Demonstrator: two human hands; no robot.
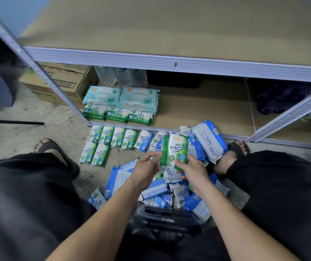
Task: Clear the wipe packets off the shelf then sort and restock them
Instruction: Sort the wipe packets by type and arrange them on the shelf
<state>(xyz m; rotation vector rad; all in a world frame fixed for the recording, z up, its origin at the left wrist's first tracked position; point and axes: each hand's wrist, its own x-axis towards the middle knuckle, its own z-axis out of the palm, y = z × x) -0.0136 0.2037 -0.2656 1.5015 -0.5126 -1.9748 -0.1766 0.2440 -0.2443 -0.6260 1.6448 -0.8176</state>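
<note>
My right hand holds a green pine wipe packet upright above a loose pile of blue and white packets on the floor. My left hand touches the left edge of the green packet, where a second green packet stands edge-on. Several green packets lie in neat rows on the floor to the left. On the bottom shelf sit stacked pale teal packets and green packets. A large blue packet leans at the right of the pile.
The upper shelf board is bare. Behind the stacks stand water bottles, a cardboard box and a dark bin. My sandalled feet flank the pile. A black device sits at my lap.
</note>
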